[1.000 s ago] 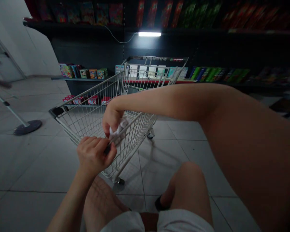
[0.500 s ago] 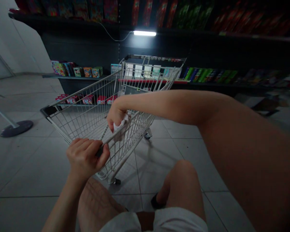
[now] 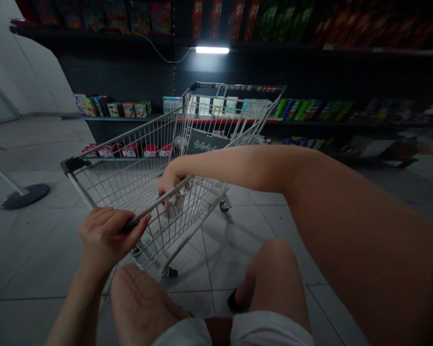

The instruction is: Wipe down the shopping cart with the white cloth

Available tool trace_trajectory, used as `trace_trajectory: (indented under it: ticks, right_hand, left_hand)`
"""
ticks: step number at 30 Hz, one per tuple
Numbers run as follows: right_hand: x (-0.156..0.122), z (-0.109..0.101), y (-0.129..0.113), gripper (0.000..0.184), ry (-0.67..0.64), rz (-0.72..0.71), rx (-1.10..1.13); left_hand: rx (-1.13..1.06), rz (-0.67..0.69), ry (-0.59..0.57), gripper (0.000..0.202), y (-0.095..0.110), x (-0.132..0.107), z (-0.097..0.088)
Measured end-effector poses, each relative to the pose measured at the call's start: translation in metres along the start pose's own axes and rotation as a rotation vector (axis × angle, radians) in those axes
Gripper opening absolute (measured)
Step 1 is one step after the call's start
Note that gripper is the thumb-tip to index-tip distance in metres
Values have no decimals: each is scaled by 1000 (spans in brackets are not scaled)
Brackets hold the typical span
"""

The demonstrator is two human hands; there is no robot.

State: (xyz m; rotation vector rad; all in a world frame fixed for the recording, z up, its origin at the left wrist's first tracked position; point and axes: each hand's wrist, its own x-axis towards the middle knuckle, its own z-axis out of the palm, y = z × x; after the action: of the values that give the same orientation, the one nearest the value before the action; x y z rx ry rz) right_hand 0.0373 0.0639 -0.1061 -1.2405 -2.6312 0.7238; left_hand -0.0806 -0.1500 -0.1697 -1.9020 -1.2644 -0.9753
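Dark shelving [image 3: 119, 67] fills the back of the room – goods on several levels – and grey floor tiles [image 3: 254, 240] run beneath everything. One wire shopping cart [image 3: 130, 135] stands before my two bent knees [image 3: 279, 259], its handle end farthest from me. My right arm [image 3: 252, 168] reaches across, elbow raised and bent, the wrist passing over the near side rim; my left arm [image 3: 81, 288] rises from below. One round-based stand [image 3: 27, 196] is well off to the left. My left hand [image 3: 110, 230] wraps the cart's near corner. My right hand [image 3: 170, 181] droops beyond the rim, fingers curled around one crumpled white cloth [image 3: 173, 205] – it shows at the side wires, just below the rim. One tube lamp [image 3: 212, 50] glows under a shelf.
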Motion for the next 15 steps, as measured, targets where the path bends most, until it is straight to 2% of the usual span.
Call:
trace_trajectory:
  ticks: [1,6,9,11,15]
  right_hand:
    - [2,-4,-1,23,-8,19,1]
    - [9,-29,6,16,-211,102,-28]
    - [0,-26,11,12,-211,88,-24]
    - [-6,-26,14,17,-202,56,-2]
    - [-10,-47,13,25,-203,31,87]
  left_hand:
    - [-3,-2,-10,25,-2,0,-1]
    - [1,-38,-18,26,-12,-3,-5]
    - [-4,-17,-23,27,-19,-4,-6]
    - [-16,7,-29,26,-25,-5,-7]
    - [-21,-1,-31,27,-36,-8,-11]
